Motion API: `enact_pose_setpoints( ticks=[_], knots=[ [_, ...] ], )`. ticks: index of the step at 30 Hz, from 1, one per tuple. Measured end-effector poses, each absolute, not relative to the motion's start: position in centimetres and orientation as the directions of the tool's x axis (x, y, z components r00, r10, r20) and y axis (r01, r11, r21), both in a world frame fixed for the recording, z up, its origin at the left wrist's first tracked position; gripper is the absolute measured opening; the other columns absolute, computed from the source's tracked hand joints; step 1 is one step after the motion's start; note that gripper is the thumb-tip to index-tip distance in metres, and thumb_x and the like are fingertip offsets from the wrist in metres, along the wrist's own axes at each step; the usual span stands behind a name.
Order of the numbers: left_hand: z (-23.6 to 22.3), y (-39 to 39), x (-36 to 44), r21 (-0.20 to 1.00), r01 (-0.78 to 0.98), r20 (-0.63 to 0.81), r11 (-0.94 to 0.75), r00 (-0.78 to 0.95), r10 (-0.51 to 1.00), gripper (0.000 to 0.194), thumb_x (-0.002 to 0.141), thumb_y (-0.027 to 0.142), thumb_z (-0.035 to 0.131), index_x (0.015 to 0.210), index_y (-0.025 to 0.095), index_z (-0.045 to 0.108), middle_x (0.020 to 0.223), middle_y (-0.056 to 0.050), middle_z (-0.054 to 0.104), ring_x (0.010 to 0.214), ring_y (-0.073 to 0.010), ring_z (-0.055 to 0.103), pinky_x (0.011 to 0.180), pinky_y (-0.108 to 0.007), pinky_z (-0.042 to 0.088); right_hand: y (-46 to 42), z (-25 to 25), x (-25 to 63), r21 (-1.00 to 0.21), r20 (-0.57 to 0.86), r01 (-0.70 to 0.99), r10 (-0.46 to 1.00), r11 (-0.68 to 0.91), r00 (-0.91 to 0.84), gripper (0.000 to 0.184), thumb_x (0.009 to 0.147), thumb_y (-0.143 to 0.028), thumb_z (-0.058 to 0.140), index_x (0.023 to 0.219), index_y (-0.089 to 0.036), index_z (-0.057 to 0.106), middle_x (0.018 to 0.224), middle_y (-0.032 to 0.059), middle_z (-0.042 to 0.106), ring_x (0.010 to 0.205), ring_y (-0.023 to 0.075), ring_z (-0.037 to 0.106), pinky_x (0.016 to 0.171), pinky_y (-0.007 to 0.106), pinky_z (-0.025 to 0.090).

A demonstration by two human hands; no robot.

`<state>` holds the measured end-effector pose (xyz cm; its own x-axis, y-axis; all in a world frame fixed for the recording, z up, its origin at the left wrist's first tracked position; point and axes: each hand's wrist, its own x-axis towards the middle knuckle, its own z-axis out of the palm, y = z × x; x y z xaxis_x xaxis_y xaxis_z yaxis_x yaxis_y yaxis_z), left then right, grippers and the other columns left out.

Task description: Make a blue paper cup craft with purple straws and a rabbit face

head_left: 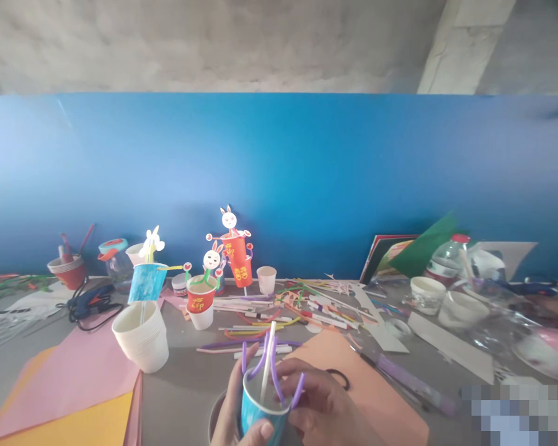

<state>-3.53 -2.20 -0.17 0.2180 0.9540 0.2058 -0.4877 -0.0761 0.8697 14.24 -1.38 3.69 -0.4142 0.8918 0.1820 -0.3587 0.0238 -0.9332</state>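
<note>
My left hand is wrapped round a small blue paper cup at the bottom centre, thumb across its front. A white straw and purple pipe cleaners stick up out of the cup. My right hand rests against the cup's right side, fingers curled and pinching a purple pipe cleaner at the rim. Both hands hover over the grey table, just in front of an orange paper sheet.
A tilted stack of white cups lies left of my hands. Pink paper and yellow paper cover the near left. Finished rabbit cup crafts stand at the back. Straws and pipe cleaners, a glue gun, scissors and bottles lie around.
</note>
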Motion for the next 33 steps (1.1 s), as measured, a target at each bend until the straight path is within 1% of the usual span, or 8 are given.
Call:
enact_pose_setpoints(
  ticks=[3,7,9,11,17,22,28,33],
  knots=[
    [-0.8,-2.1,-3.8,0.88,-0.471,0.186,-0.067,0.212,0.959,0.084,0.069,0.053,0.084,0.143,0.029,0.052,0.132,-0.01,0.069,0.134,-0.0376,0.052,0.106,-0.04,0.046,-1.4,3.8,14.2,-0.919,0.15,-0.394,0.895,-0.031,-0.42,0.011,0.071,-0.02,0.086,0.077,-0.024,0.077,0.104,0.0046,0.067,0.094,0.0216,0.063,0.079,0.031,0.05],
    [-1.7,-2.1,-4.2,0.899,-0.427,0.19,-0.102,0.169,0.967,0.081,0.068,0.051,0.085,0.139,0.026,0.057,0.139,-0.01,0.064,0.14,-0.0376,0.045,0.116,-0.04,0.034,-1.3,3.6,14.0,-0.897,0.072,-0.424,0.902,-0.128,-0.426,0.014,0.065,-0.013,0.085,0.071,-0.02,0.075,0.089,0.0007,0.064,0.078,0.0158,0.059,0.068,0.024,0.045],
    [-2.0,-2.1,-4.3,0.904,-0.416,0.183,-0.1,0.166,0.969,0.082,0.067,0.051,0.086,0.14,0.025,0.057,0.141,-0.01,0.062,0.141,-0.0384,0.043,0.117,-0.041,0.033,-1.2,3.5,14.0,-0.891,0.022,-0.417,0.902,-0.178,-0.432,0.015,0.064,-0.01,0.083,0.07,-0.02,0.074,0.083,-0.0013,0.061,0.069,0.0124,0.054,0.06,0.021,0.04],
    [-2.1,-2.1,-4.3,0.904,-0.418,0.169,-0.084,0.17,0.971,0.082,0.067,0.05,0.086,0.14,0.026,0.057,0.142,-0.01,0.062,0.141,-0.0384,0.044,0.116,-0.041,0.033,-1.1,3.4,14.0,-0.895,-0.008,-0.398,0.899,-0.201,-0.437,0.014,0.064,-0.012,0.083,0.07,-0.02,0.073,0.081,-0.0015,0.061,0.067,0.012,0.053,0.057,0.021,0.038],
    [-1.9,-2.2,-4.3,0.893,-0.448,0.134,-0.039,0.183,0.974,0.083,0.066,0.049,0.086,0.14,0.026,0.057,0.139,-0.012,0.064,0.138,-0.0395,0.047,0.113,-0.043,0.038,-1.2,3.8,14.1,-0.939,0.01,-0.32,0.92,-0.127,-0.393,0.018,0.065,-0.022,0.089,0.073,-0.019,0.073,0.092,0.0006,0.063,0.07,0.0126,0.053,0.058,0.022,0.038],
    [-1.6,-2.2,-4.3,0.899,-0.437,0.126,-0.031,0.19,0.974,0.081,0.065,0.051,0.086,0.138,0.026,0.06,0.136,-0.011,0.066,0.137,-0.0386,0.049,0.112,-0.04,0.038,-1.0,3.1,14.0,-0.916,0.085,-0.389,0.903,-0.096,-0.422,0.032,0.065,-0.035,0.091,0.076,-0.019,0.067,0.084,-0.0014,0.058,0.064,0.0109,0.05,0.056,0.023,0.037],
    [-1.7,-2.3,-4.3,0.887,-0.461,0.139,-0.032,0.2,0.97,0.085,0.065,0.053,0.086,0.14,0.026,0.057,0.136,-0.011,0.066,0.136,-0.0389,0.05,0.112,-0.041,0.038,-0.8,1.8,13.9,-0.897,0.113,-0.427,0.873,-0.116,-0.474,0.035,0.068,-0.032,0.089,0.083,-0.021,0.059,0.078,-0.0035,0.052,0.063,0.0107,0.048,0.057,0.023,0.037],
    [-1.3,-2.4,-4.1,0.892,-0.451,0.14,-0.045,0.18,0.974,0.086,0.064,0.053,0.087,0.14,0.027,0.057,0.135,-0.01,0.067,0.134,-0.0393,0.051,0.111,-0.041,0.04,-0.7,1.7,14.0,-0.932,0.174,-0.363,0.891,0.011,-0.42,0.033,0.068,-0.03,0.089,0.074,-0.02,0.058,0.081,-0.0019,0.052,0.071,0.0137,0.051,0.064,0.025,0.04]
  ],
)
